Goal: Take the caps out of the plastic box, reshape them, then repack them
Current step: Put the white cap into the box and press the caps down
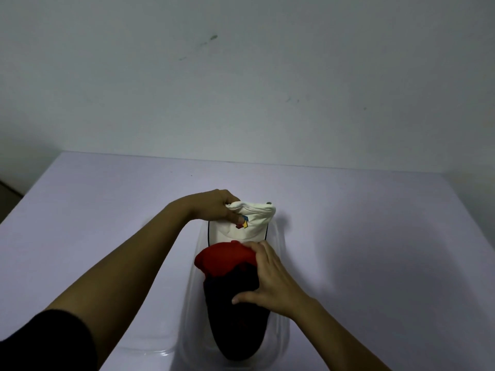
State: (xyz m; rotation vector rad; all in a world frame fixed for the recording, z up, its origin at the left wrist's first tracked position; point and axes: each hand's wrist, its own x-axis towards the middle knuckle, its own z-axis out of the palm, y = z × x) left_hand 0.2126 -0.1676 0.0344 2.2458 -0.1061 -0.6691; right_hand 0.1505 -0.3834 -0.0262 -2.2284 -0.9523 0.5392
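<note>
A clear plastic box lies lengthwise on the table in front of me, holding a row of caps. At its far end stands a white cap with a small coloured logo, and my left hand grips the crown's left side. Behind it sit a red cap and a dark navy cap nearest me. My right hand lies across the red and navy caps, fingers curved over their right side and thumb pressing the navy crown.
The box rests on a pale lilac table that reaches a grey wall at the back. A clear lid or tray edge shows at the box's near left. Bare tabletop lies to both sides.
</note>
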